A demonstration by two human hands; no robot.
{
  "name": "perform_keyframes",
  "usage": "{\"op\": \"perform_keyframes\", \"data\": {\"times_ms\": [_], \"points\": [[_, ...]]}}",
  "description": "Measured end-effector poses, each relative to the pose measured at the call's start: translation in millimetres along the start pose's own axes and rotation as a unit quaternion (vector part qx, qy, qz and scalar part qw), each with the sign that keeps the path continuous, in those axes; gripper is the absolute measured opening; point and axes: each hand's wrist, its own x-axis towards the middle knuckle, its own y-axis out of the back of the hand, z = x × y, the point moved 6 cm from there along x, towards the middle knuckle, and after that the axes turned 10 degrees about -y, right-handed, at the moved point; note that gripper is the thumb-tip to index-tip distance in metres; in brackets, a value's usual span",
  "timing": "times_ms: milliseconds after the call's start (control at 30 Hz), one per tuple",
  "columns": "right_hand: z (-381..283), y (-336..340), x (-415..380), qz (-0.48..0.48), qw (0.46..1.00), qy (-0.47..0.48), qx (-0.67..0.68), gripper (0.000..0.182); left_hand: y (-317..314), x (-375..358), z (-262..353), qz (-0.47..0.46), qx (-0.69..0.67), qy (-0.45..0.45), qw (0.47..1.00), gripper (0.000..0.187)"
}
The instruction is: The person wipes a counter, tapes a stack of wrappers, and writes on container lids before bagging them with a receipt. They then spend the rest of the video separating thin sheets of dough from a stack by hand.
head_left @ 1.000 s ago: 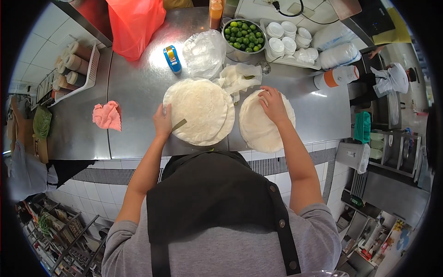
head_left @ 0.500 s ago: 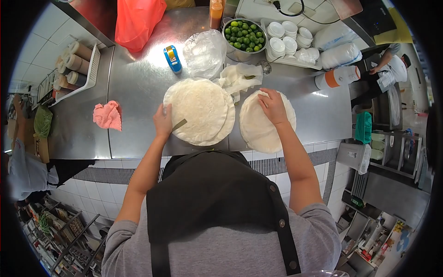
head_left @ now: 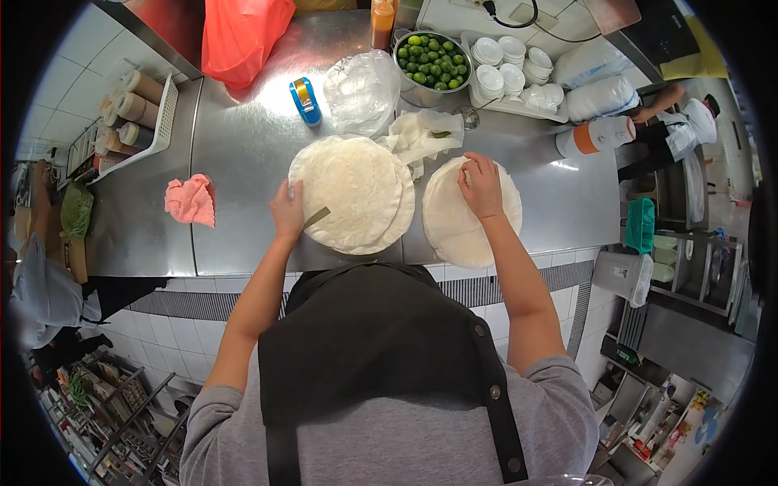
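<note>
A stack of round, pale flour tortillas lies on the steel counter in front of me, its layers slightly offset. My left hand rests at the stack's left edge, thumb and fingers apart. Close by its thumb, a narrow dark green strip lies across the top tortilla. To the right sits a second pile of tortillas, a crease showing on its surface. Over the upper part of that pile is my right hand, with bent fingers and a gap between thumb and forefinger.
Behind the stacks are crumpled wrapping, a clear plastic bag and a blue tape dispenser. A pot of limes and a tray of small white cups stand farther back. A pink cloth lies left; a white bottle lies right.
My right hand's fingers have shifted slightly and curled more over the right pile. My left hand stays at its stack. The co-worker at the right has moved an arm.
</note>
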Motion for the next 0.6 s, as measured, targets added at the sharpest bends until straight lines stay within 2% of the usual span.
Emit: {"op": "perform_keyframes", "data": {"times_ms": [267,333,367,433,467,533,567,600], "points": [[6.5,-8.0,-6.9,0.046,0.997,-0.010,-0.062,0.024,-0.4,-0.3,1.3,-0.002,0.000,-0.003,1.000,0.038],[7.2,-4.5,-7.9,0.069,0.994,-0.040,-0.073,0.037,0.5,-0.4,3.2,0.011,-0.007,-0.009,1.000,0.038],[5.4,-3.6,-9.2,0.068,0.994,-0.038,-0.072,0.037,0.9,-0.7,1.7,0.012,-0.005,-0.008,1.000,0.038],[0.9,12.2,-10.6,0.089,0.991,-0.090,-0.046,0.055,-0.9,-0.2,-1.6,0.005,0.003,-0.015,1.000,0.038],[-7.8,18.3,-13.0,0.090,0.991,-0.089,-0.046,0.055,-0.8,0.2,-2.4,0.007,0.003,-0.015,1.000,0.038],[-21.4,21.3,-21.7,0.041,0.976,-0.205,-0.063,0.075,-0.7,-1.1,-1.7,0.001,0.010,-0.005,1.000,0.037],[-33.9,20.8,-27.6,0.041,0.976,-0.205,-0.064,0.075,-0.5,-1.2,-0.9,0.001,0.009,-0.005,1.000,0.037],[-41.4,10.5,-35.5,-0.037,0.964,-0.246,-0.091,0.085,0.0,-1.0,0.4,0.001,0.010,-0.006,1.000,0.037]]}}
